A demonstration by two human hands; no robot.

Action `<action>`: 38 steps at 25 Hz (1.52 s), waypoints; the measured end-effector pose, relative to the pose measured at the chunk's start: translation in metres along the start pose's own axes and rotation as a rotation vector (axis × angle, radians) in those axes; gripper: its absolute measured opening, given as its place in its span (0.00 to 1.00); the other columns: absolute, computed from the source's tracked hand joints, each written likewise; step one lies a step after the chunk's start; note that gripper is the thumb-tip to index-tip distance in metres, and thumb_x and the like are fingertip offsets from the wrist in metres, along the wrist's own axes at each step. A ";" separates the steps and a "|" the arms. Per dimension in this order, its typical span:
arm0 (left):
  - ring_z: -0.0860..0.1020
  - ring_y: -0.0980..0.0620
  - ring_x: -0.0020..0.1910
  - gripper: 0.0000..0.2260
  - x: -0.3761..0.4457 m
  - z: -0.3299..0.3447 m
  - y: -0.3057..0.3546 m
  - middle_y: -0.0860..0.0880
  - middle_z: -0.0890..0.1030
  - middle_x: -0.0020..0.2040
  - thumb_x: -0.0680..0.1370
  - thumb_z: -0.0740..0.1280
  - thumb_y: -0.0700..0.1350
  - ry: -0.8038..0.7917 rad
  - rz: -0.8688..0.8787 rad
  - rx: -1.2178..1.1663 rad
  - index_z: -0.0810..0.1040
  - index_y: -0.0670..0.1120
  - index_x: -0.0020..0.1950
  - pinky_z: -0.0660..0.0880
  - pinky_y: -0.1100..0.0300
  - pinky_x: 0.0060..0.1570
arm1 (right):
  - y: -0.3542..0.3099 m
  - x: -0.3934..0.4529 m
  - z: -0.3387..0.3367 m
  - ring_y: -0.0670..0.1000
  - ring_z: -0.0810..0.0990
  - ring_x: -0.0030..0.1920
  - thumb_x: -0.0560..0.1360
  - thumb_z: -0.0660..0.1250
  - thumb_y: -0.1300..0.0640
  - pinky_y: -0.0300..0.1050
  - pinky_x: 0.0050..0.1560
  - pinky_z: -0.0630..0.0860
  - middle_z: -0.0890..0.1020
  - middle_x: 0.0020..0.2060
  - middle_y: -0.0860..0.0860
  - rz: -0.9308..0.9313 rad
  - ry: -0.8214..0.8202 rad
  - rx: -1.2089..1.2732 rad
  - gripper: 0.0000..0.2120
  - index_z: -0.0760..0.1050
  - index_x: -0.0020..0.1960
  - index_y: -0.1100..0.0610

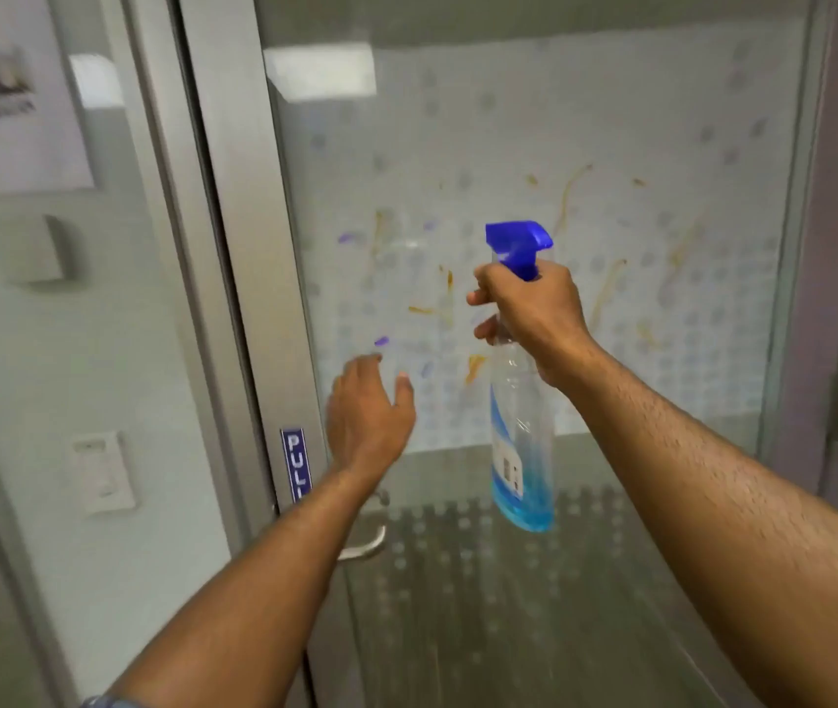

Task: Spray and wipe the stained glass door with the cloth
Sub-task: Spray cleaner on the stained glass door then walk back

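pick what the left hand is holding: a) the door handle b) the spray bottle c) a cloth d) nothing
d: the left hand is open and empty in front of the stained glass door, while the right hand grips the clear spray bottle with the blue trigger head.

This looks like an office or some similar commercial building. A metal-framed glass door (pixel 534 196) carries a blue "PULL" sign (pixel 295 463) above a steel lever handle (pixel 366 548). On the wall to the left hang a printed notice (pixel 8 89) and a white switch panel (pixel 102 472). Ceiling light panels reflect in the glass.
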State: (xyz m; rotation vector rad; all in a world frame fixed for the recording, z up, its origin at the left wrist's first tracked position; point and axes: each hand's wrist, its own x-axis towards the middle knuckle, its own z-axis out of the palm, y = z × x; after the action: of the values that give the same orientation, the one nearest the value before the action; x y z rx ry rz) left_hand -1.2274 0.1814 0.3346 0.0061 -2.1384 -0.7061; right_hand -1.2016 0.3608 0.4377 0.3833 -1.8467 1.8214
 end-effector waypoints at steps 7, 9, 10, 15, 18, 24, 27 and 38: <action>0.49 0.44 0.82 0.40 0.154 -0.061 -0.017 0.45 0.43 0.83 0.79 0.62 0.59 -0.137 0.222 0.640 0.46 0.45 0.82 0.53 0.45 0.78 | -0.025 0.060 0.011 0.48 0.84 0.28 0.71 0.67 0.51 0.45 0.33 0.81 0.86 0.39 0.53 -0.139 -0.019 -0.115 0.08 0.77 0.43 0.56; 0.45 0.46 0.82 0.44 0.169 -0.059 -0.014 0.47 0.38 0.82 0.78 0.63 0.63 -0.202 0.168 0.650 0.40 0.46 0.82 0.49 0.46 0.79 | -0.030 0.070 0.015 0.48 0.84 0.27 0.71 0.67 0.51 0.45 0.33 0.81 0.85 0.40 0.54 -0.156 -0.034 -0.122 0.08 0.77 0.44 0.56; 0.44 0.46 0.82 0.47 0.174 -0.055 -0.013 0.47 0.37 0.82 0.77 0.65 0.63 -0.214 0.139 0.628 0.39 0.46 0.82 0.48 0.46 0.80 | -0.031 0.075 0.016 0.48 0.84 0.27 0.71 0.67 0.52 0.44 0.32 0.80 0.85 0.40 0.54 -0.164 -0.038 -0.124 0.08 0.77 0.45 0.57; 0.43 0.48 0.82 0.59 0.177 -0.029 -0.022 0.47 0.35 0.82 0.70 0.73 0.66 -0.088 0.125 0.603 0.35 0.45 0.81 0.46 0.48 0.79 | -0.031 0.098 0.012 0.46 0.84 0.27 0.72 0.67 0.51 0.44 0.32 0.80 0.85 0.40 0.55 -0.203 -0.009 -0.137 0.07 0.75 0.43 0.54; 0.41 0.49 0.82 0.61 0.177 -0.023 -0.032 0.49 0.33 0.81 0.68 0.73 0.67 -0.045 0.135 0.579 0.33 0.46 0.81 0.44 0.50 0.79 | -0.025 0.106 0.011 0.46 0.83 0.27 0.72 0.67 0.52 0.47 0.35 0.82 0.85 0.39 0.56 -0.208 0.002 -0.158 0.06 0.74 0.41 0.53; 0.39 0.51 0.81 0.61 0.178 -0.020 -0.037 0.50 0.31 0.81 0.68 0.74 0.67 -0.030 0.134 0.533 0.32 0.47 0.80 0.42 0.51 0.78 | -0.018 0.105 0.023 0.47 0.83 0.27 0.72 0.66 0.54 0.52 0.38 0.83 0.84 0.40 0.59 -0.224 -0.026 -0.192 0.08 0.76 0.45 0.59; 0.39 0.51 0.81 0.61 0.177 -0.021 -0.034 0.50 0.31 0.81 0.68 0.74 0.67 -0.031 0.123 0.545 0.32 0.47 0.80 0.42 0.51 0.78 | -0.024 0.099 0.035 0.48 0.83 0.27 0.72 0.66 0.54 0.46 0.32 0.81 0.84 0.40 0.56 -0.231 -0.043 -0.172 0.04 0.73 0.44 0.54; 0.39 0.49 0.81 0.61 0.174 -0.022 -0.028 0.50 0.32 0.81 0.68 0.74 0.67 -0.033 0.104 0.551 0.33 0.47 0.81 0.43 0.49 0.79 | -0.027 0.095 0.058 0.53 0.85 0.34 0.72 0.66 0.52 0.53 0.41 0.84 0.80 0.33 0.53 -0.185 0.100 -0.210 0.07 0.70 0.37 0.51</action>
State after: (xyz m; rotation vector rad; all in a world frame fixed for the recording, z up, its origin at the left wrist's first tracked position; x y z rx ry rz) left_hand -1.3272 0.1040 0.4591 0.1776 -2.2822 -0.0418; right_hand -1.2746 0.3166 0.5137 0.3660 -1.8459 1.4821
